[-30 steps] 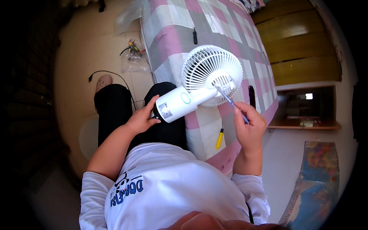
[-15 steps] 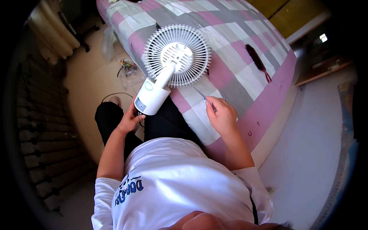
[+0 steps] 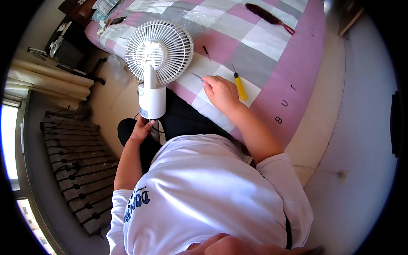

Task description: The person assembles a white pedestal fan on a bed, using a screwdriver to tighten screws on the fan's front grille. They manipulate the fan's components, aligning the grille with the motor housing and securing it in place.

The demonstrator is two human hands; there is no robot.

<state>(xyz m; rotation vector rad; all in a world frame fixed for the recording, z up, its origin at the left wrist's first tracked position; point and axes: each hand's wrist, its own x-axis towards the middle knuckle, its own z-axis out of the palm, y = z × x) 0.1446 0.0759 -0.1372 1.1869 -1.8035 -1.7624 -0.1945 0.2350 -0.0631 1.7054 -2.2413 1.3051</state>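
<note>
A white desk fan [image 3: 152,100] stands upright over my lap, its round ribbed guard [image 3: 176,51] leaning toward the bed. My left hand [image 3: 141,128] grips the fan's base from below, fingers wrapped round its lower edge. Over the bed's near edge, my right hand [image 3: 222,92] is closed on a slim pointed metal tool [image 3: 197,77]; its tip points left toward the fan, apart from it, and its exact kind is unclear. Close to that hand lies a yellow-handled screwdriver [image 3: 240,86]. Farther up the bed is a small black screwdriver [image 3: 206,52].
The bed [image 3: 238,44] has a checked pink, grey and white cover. On it lie a dark bristle brush [image 3: 265,16], clear plastic wrap [image 3: 193,19] and a phone [image 3: 118,20]. A plastic bag [image 3: 119,68] rests on the floor; a slatted rack [image 3: 80,174] stands at left.
The view has swung, showing more of the room's left side. The fan is now more upright in my left hand. My right hand keeps the metal tool; the yellow screwdriver has come into sight.
</note>
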